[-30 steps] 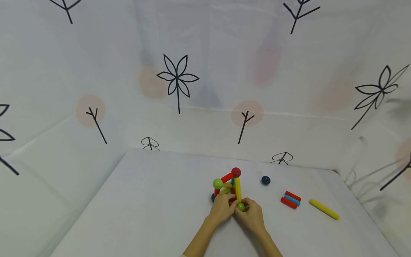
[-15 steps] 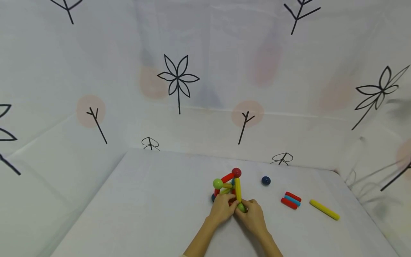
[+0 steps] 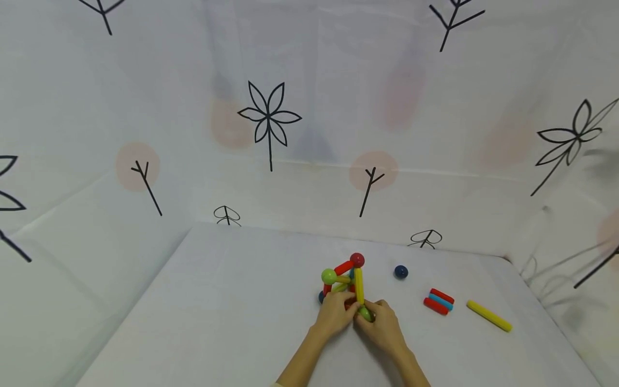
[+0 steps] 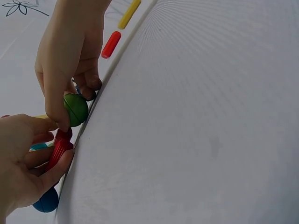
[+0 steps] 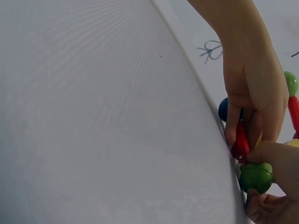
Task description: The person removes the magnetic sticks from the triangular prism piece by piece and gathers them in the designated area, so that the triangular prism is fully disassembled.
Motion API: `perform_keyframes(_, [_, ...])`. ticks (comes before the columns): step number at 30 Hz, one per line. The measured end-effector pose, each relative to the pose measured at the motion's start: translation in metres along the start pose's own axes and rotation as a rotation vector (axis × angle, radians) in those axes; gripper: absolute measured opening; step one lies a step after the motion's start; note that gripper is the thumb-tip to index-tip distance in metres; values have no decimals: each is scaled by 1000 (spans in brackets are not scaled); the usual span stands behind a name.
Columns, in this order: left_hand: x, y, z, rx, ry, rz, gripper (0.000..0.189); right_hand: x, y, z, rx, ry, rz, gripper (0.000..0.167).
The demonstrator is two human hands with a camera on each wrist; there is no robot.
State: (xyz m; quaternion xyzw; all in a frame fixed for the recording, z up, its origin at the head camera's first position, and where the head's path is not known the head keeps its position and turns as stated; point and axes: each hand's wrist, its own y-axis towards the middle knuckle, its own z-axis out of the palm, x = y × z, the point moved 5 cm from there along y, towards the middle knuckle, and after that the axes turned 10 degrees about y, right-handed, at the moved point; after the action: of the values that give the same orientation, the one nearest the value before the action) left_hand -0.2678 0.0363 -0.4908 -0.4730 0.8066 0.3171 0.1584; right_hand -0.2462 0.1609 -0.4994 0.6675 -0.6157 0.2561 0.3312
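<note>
A frame of magnetic rods and balls stands mid-table, with a red ball [image 3: 357, 260] on top, a light green ball [image 3: 329, 276] at left and a yellow rod [image 3: 359, 286] sloping down toward the hands. My left hand [image 3: 332, 316] pinches a red rod [image 4: 60, 151] low on the frame, between a blue ball [image 4: 46, 200] and the green ball. With thumb and fingers my right hand [image 3: 384, 329] grips the lower green ball [image 4: 76, 110], right beside the rod's end. In the head view the hands hide most of that red rod.
To the right lie a dark blue ball [image 3: 401, 272], a red rod [image 3: 436, 306] next to a blue rod [image 3: 441, 302] and another red one, then a long yellow rod [image 3: 489, 315]. A white patterned cloth [image 3: 309, 199] rises behind the table.
The lower green ball has shifted slightly right and turned in my right hand, which has moved a little the same way. My left hand stays nearly still on the frame.
</note>
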Motion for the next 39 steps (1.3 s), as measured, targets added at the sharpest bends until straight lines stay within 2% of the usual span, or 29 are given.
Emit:
perform_keyframes(8, [0, -1, 0, -3, 31, -12, 22, -4, 4, -14, 42, 68, -4, 38])
perform_keyframes(11, [0, -1, 0, -2, 46, -19, 23, -13, 8, -22, 29, 95, 12, 36])
perform_keyframes(17, [1, -1, 0, 12, 26, -49, 22, -35, 23, -38, -53, 110, 61, 41])
perform_keyframes(22, [2, -1, 0, 14, 16, -58, 24, -43, 32, -47, -140, 127, 78, 43])
perform_keyframes(32, [2, -2, 0, 11, 8, -50, 23, -52, 45, -49, -273, 102, 81, 43])
perform_keyframes(39, [2, -1, 0, 2, 6, -40, 21, -54, 49, -50, -340, 128, 107, 43])
